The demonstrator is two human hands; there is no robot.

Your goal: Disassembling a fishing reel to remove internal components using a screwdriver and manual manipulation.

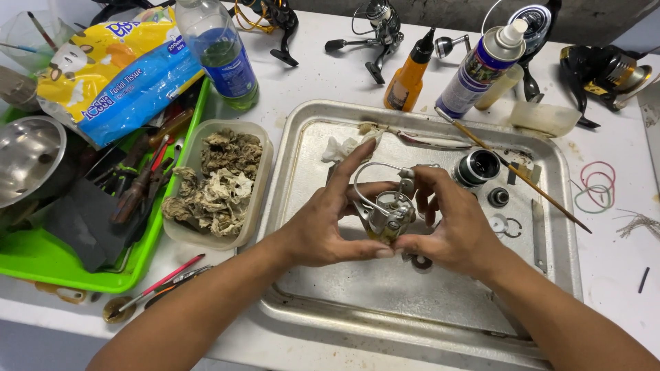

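1. Small silver metal spinning reel body (387,214) gripped between both hands, left hand (328,223) and right hand (450,223), over the dented steel tray (385,288) (catches loose parts).
2. Detached black-and-silver spool (477,167) parked just beside, within reach.

You're at a reel-repair workshop counter (619,261): fishing reels (377,27) along the back, a spray can (481,65), an oil bottle (407,79), and a green tray of hand tools (41,257)
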